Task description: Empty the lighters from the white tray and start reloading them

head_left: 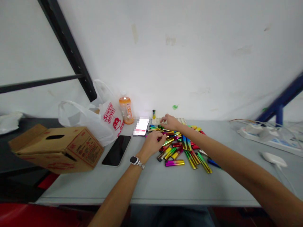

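Observation:
A loose heap of shiny lighters in gold, green, blue, purple and red lies on the grey table. My left hand, with a watch on its wrist, is at the left side of the heap. Its fingers are curled in, and what they hold, if anything, is hidden. Farther back, my right hand reaches over the heap's rear edge with bent fingers drawn together; I cannot make out anything in them. Just behind it lies a pale, flat, patterned strip. One lighter stands upright near the wall.
Left of the heap are a lit phone, an orange-capped drink bottle, a dark-screened phone, a white plastic bag and a cardboard box. On the right lie a power strip and a white charger with cables.

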{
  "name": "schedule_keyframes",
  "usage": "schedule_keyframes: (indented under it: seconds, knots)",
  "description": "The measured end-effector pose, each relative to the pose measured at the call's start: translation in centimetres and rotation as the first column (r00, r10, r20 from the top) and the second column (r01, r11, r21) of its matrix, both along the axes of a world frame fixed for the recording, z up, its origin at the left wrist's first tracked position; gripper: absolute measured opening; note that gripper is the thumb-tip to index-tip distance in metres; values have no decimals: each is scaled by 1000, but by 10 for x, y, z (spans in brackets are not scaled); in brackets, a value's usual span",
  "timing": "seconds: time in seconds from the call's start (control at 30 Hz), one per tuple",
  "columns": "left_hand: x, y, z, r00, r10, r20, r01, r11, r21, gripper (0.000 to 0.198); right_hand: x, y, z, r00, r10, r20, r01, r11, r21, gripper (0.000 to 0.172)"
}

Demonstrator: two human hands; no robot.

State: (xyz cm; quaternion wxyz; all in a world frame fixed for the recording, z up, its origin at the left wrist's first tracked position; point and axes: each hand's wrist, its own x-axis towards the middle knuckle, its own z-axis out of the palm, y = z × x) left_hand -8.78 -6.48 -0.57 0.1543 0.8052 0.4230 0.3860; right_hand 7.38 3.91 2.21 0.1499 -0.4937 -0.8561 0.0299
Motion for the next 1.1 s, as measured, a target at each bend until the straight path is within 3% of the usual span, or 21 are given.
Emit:
schedule_keyframes:
  seconds: [0.2, 0.37, 0.43, 0.5, 0.57, 0.6, 0.67, 0.73, 0.8, 0.9, 1.0, 1.1]
  knots:
    - [1, -3, 0, 1000, 13, 9, -12, 1000, -9, 41, -4, -4, 1, 996, -41, 79, 45, 998, -53, 23]
    - [-1, -3, 1, 999, 29, 23, -29, 999, 14, 41, -9, -6, 6, 993, -54, 102, 50, 998, 44, 17]
    - [-1, -2, 2, 999, 25, 32, -26, 999, 33, 41, -3, -14, 9, 999, -45, 13, 44, 994, 101, 18]
    - [0, -3, 3, 999, 14, 39, -16, 999, 47, 41, 4, -27, 10, 980, -47, -191, 71, 991, 117, 17]
    - [2, -4, 5, 999, 3, 44, -6, 998, 59, 41, 10, -46, 8, 869, -41, -492, 79, 995, 56, 17]
    - [3, -5, 6, 999, 0, 47, -3, 998, 65, 41, 12, -56, 7, 759, -38, -650, 56, 998, 7, 19]
    - [4, -8, 8, 998, 0, 62, -4, 997, 74, 40, 14, -78, 3, 450, -70, -890, -25, 996, -91, 26]
    - [5, -10, 9, 996, 7, 85, -14, 997, 82, 40, 14, -96, -1, 153, -152, -976, -109, 979, -169, 34]
    - [5, -11, 10, 993, 14, 114, -25, 995, 94, 41, 13, -109, -3, -34, -230, -973, -172, 960, -221, 39]
    - [7, -12, 10, 991, 11, 135, -26, 994, 105, 42, 15, -120, -3, -133, -329, -935, -294, 914, -280, 39]
    - [11, -13, 8, 992, -12, 128, -1, 995, 105, 41, 17, -124, -2, -109, -420, -901, -467, 822, -326, 42]
    - [16, -14, 6, 991, -51, 126, 38, 994, 102, 42, 15, -125, -4, -71, -466, -882, -528, 768, -363, 54]
